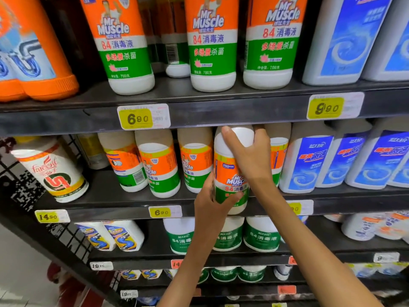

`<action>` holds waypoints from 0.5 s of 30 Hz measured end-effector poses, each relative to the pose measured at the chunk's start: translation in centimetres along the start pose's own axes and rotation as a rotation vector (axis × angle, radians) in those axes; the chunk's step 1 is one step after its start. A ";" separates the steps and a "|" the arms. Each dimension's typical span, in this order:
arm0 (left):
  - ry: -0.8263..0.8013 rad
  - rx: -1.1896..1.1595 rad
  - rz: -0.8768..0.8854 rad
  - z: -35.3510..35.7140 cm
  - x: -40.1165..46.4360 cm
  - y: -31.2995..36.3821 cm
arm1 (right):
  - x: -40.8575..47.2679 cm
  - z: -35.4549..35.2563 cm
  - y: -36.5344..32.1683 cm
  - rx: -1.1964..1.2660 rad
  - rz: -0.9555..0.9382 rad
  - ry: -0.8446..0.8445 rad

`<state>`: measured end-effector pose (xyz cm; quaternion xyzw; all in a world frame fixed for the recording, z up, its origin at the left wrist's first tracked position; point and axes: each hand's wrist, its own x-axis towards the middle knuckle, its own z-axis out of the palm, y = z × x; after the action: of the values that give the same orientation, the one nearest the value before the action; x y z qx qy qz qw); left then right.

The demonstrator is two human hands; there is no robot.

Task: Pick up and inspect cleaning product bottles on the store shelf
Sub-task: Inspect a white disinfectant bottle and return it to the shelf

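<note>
Both hands grip one white bottle (230, 171) with an orange and green label, held at the front edge of the middle shelf (124, 202), just right of centre in view. The right hand (250, 156) wraps over its white cap from 1 o'clock, thumb across the front and fingers curled behind. The left hand (212, 202) clasps the lower body from 7 o'clock. At 9 o'clock of it stand matching bottles (159, 162); at 3 o'clock stand blue-labelled jugs (307, 162). A yellow price tag (160, 212) sits at 8 o'clock.
</note>
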<state>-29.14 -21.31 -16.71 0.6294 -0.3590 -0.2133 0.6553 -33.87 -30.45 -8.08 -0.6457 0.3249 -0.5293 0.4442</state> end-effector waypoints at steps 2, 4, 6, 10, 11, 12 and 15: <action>0.016 0.012 0.011 0.2 0.1 -0.3 | -0.1 0.0 0.4 -0.014 -0.026 0.019; 0.025 0.027 0.027 0.4 0.2 -0.6 | -0.2 0.0 0.8 -0.020 -0.062 0.040; 0.035 0.056 0.036 0.7 0.3 -0.7 | -0.7 0.0 1.2 -0.060 -0.101 0.035; 0.127 0.147 0.074 1.4 0.4 -0.7 | -1.6 -0.2 1.6 -0.192 -0.276 0.038; 0.158 0.169 0.089 1.6 0.4 -0.8 | -1.8 -0.3 1.4 -0.190 -0.283 0.035; 0.191 0.186 0.106 1.9 0.3 -1.0 | -1.9 -0.5 1.2 -0.203 -0.312 0.052; 0.288 0.207 0.149 2.4 0.0 -1.2 | -2.1 -0.8 1.1 -0.365 -0.486 0.131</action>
<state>-30.70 -23.12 -18.03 0.6890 -0.3274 -0.0337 0.6457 -35.09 -29.24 -9.90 -0.7382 0.2786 -0.5933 0.1595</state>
